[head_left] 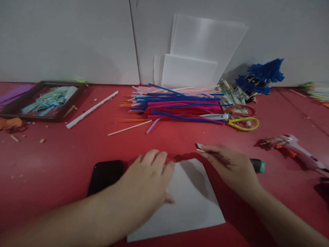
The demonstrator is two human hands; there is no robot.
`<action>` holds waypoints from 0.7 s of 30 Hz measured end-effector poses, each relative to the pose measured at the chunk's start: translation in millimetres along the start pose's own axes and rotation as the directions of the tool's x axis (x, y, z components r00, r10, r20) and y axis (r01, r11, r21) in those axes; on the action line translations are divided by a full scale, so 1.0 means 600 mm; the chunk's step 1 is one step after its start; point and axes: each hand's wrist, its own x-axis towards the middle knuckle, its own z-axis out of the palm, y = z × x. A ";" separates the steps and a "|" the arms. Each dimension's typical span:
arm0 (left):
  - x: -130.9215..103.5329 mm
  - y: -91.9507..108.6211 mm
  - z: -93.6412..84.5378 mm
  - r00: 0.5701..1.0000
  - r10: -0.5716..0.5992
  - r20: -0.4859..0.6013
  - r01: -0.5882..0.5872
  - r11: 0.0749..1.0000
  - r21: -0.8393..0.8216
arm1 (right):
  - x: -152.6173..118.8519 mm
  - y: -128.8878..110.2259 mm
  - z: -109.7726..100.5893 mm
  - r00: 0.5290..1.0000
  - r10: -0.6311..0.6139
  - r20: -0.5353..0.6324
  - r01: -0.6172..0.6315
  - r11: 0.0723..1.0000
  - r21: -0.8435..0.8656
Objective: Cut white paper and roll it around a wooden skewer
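My right hand (230, 168) is closed around a utility knife (257, 165). Its dark end with a teal tip sticks out behind the palm, and a short blade shows ahead of the fingertips. A small pale piece like a bit of stick lies by the fingertips, partly hidden. My left hand (151, 175) reaches over the left side of a white sheet (191, 206), fingers apart and thumb spread, with nothing visible in it. Whether the left hand touches the sheet I cannot tell. Part of a black phone (106, 175) is hidden by my left forearm.
Coloured pipe cleaners (180, 101) lie in a heap beneath scissors (241, 120). A glue gun (295, 147) is at right. White boards (205, 41) lean on the wall. At left are a dark picture frame (58, 118) and a white paper stick (92, 109).
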 end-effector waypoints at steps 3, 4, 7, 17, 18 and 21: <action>-0.008 0.044 0.030 0.990 0.107 -0.095 -0.114 0.991 -0.071 | 0.002 0.003 -0.001 0.998 -0.022 0.052 0.022 1.000 -0.004; -0.012 0.056 0.039 0.982 0.156 -0.103 -0.163 0.984 -0.072 | 0.002 0.003 -0.001 0.997 -0.028 0.066 0.029 1.000 -0.010; -0.021 0.078 0.059 0.975 0.217 -0.053 -0.221 0.973 -0.069 | 0.001 0.002 -0.001 0.987 -0.074 0.141 0.082 0.995 -0.050; -0.034 0.086 0.069 0.971 0.151 -0.184 -0.158 0.987 -0.022 | -0.041 -0.019 -0.010 0.898 -0.322 0.299 0.362 0.928 -0.089; -0.034 0.088 0.068 0.960 0.140 -0.242 -0.142 0.990 0.009 | -0.048 -0.019 -0.009 0.896 -0.346 0.279 0.385 0.917 -0.101; -0.030 0.096 0.060 0.924 0.142 -0.354 -0.108 0.987 0.115 | -0.060 -0.018 -0.004 0.894 -0.385 0.230 0.420 0.899 -0.125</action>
